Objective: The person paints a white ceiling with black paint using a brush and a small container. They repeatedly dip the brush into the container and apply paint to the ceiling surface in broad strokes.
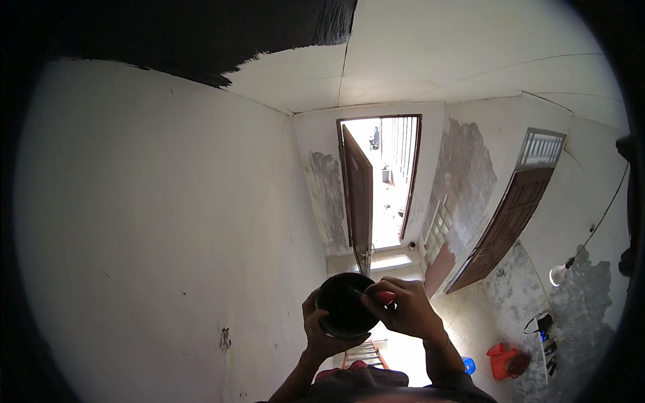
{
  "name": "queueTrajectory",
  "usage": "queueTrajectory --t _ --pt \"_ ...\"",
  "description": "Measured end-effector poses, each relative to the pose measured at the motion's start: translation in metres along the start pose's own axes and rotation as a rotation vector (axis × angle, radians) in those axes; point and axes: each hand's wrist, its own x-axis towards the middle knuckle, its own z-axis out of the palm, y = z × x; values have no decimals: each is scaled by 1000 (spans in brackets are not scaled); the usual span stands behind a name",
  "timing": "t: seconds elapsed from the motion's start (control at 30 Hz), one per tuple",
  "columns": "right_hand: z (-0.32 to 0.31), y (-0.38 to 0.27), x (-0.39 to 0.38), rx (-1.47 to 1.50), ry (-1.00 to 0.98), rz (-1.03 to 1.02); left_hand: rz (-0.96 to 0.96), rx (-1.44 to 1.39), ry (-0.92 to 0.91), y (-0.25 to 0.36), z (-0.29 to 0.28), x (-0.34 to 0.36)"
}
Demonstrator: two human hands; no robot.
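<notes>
My left hand [321, 332] is wrapped around the side and underside of a round black paint container [329, 293], held up in front of me with its mouth tilted toward me. The inside looks dark; how full it is I cannot tell. Between the closed fingers of my right hand [411, 310] is a red-handled paintbrush [385, 297], reaching over the container's right rim. Its head is lost against the dark inside. Overhead, black paint [201, 33] with a ragged, streaky edge covers part of the white ceiling [416, 60].
An orange-sided ladder [366, 354] shows below my hands. A white wall [168, 221] rises on the left. A brown door [358, 188] stands ajar ahead. At right hang a lit bulb [559, 274] and its cord; a red bag [505, 361] and blue item [469, 365] sit low.
</notes>
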Motion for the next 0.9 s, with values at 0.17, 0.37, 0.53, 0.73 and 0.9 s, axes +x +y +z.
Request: queueTrajectory --t 0.17,0.37,0.53,0.73,0.9 --pt "0 1 5 -8 -63 -27 18 -4 16 3 -1 0" --pt "1 3 8 -21 -73 -34 44 22 19 10 -3 9" --pt "1 5 9 14 -13 -4 78 -13 67 9 1 13" --pt "3 6 14 -6 -82 24 58 -32 64 7 0 12" --pt "8 5 17 -35 -118 10 97 60 91 9 -4 11"
